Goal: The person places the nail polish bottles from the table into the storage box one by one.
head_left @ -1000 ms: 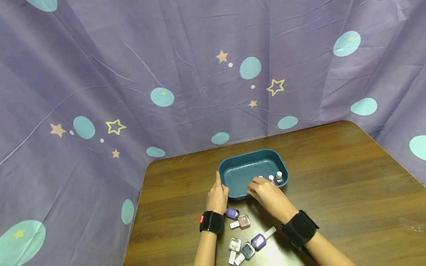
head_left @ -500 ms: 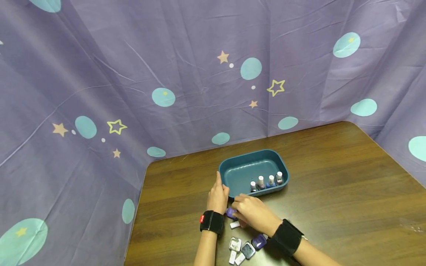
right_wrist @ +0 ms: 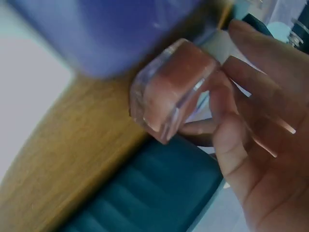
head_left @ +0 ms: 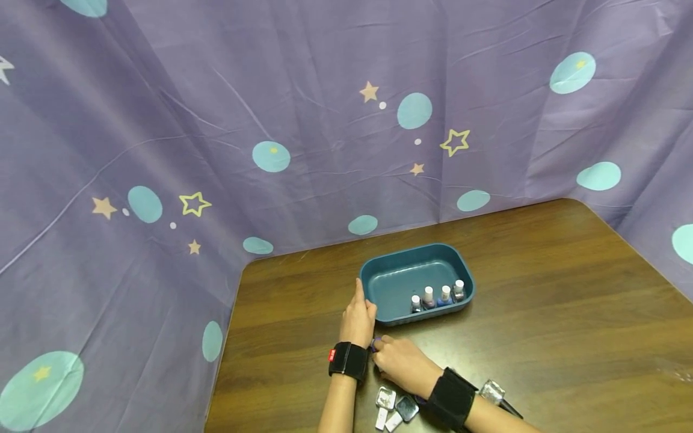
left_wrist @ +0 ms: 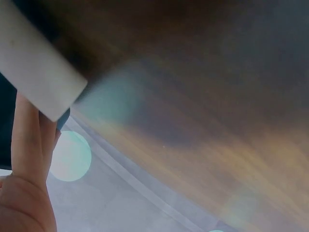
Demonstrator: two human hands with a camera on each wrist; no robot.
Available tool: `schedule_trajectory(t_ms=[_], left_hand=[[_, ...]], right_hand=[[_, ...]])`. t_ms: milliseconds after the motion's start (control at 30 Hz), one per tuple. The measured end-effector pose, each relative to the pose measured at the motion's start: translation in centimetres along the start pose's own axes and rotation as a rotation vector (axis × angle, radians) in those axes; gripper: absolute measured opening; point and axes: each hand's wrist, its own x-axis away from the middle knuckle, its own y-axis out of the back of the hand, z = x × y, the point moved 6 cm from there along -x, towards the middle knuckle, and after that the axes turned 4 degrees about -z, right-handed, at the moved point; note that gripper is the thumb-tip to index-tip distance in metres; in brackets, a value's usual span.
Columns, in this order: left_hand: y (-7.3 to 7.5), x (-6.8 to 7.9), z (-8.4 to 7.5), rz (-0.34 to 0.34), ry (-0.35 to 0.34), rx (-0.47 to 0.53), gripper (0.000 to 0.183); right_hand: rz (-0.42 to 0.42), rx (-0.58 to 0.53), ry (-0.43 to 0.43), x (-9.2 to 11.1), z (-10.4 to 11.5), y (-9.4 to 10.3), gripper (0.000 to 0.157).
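Note:
My left hand (head_left: 358, 322) rests against the left end of a teal tray (head_left: 379, 320), index finger straight along its side; the left wrist view also shows straight fingers. Below the tray, my right hand (head_left: 403, 361) bends over the table. Its fingers pinch a pink nail polish bottle (right_wrist: 176, 89) in the right wrist view, the square glass base facing the camera and the cap end hidden by the fingers. Inside the tray, several white-capped nail polish bottles (head_left: 429, 296) stand upright in a row along the near right side. A purple bottle (head_left: 375, 344) peeks out between the hands.
On the wooden table (head_left: 292, 337) near me lie a silvery nail polish bottle (head_left: 385, 398) and a dark one (head_left: 407, 408). A clear bottle with a black cap (head_left: 492, 391) lies beside the right wristband. A purple patterned curtain (head_left: 303, 198) hangs behind the table.
My right hand has gone from the tray's near side down to the bottles on the table and now pinches the pink nail polish bottle. The left hand stays at the tray.

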Motion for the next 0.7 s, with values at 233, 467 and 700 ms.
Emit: schedule_trajectory(t_ms=[233, 467, 700], left_hand=[[0.3, 0.0, -0.3, -0.009, -0.009, -0.009, 0.06], [0.0, 0.0, -0.2, 0.014, 0.005, -0.007, 0.061], [0.2, 0.0, -0.4, -0.013, -0.016, -0.007, 0.06]], right_hand=[[-0.053, 0.086, 0.053, 0.1, 0.5, -0.4, 0.006], [-0.112, 0.05, 0.063, 0.0, 0.2, 0.6, 0.006], [-0.15, -0.053, -0.032, 0.7, -1.1, 2.5, 0.009]])
